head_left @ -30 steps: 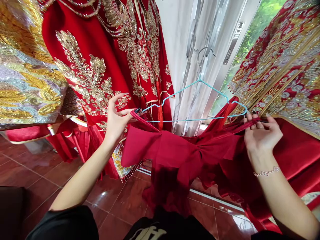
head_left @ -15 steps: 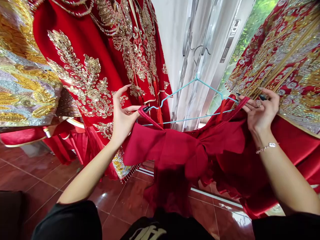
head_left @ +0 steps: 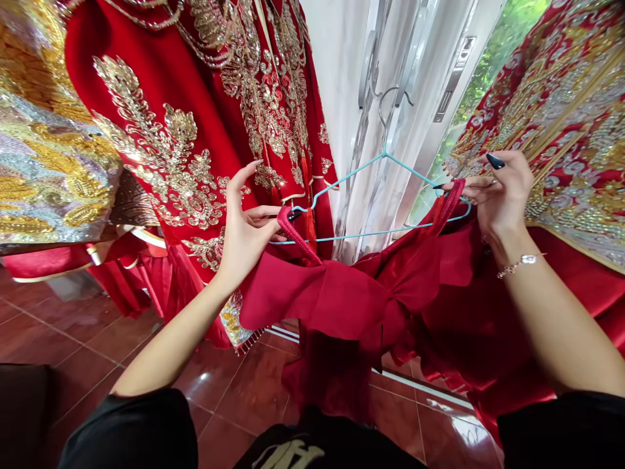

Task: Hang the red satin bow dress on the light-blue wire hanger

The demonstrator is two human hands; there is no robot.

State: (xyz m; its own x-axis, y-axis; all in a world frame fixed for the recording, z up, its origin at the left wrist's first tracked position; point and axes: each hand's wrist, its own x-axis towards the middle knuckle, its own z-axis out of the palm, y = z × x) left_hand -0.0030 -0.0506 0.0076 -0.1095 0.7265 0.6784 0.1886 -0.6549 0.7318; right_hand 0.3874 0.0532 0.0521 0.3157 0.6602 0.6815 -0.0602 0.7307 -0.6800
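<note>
A dark red dress (head_left: 342, 299) with a large bow hangs from a light blue wire hanger (head_left: 359, 167). My left hand (head_left: 249, 228) pinches the left strap (head_left: 300, 240) at the hanger's left end, with the index finger raised. At the other end my right hand (head_left: 505, 192) pinches the right strap (head_left: 450, 203) between thumb and fingers. That strap lies across the hanger's right end, whose tip shows beyond it. The hanger's hook points up by the door handle; whether it rests on anything I cannot tell.
A red jacket (head_left: 209, 98) with gold beading hangs at left, beside a gold-and-silver embroidered garment (head_left: 49, 156). Another beaded red garment (head_left: 551, 111) hangs at right. Behind stand a white curtain (head_left: 336, 58) and a door frame (head_left: 452, 78). Red floor tiles (head_left: 234, 404) lie below.
My right hand has moved a little left and up, bringing the right strap inward across the hanger's end. My left hand has shifted slightly right, still pinching its strap.
</note>
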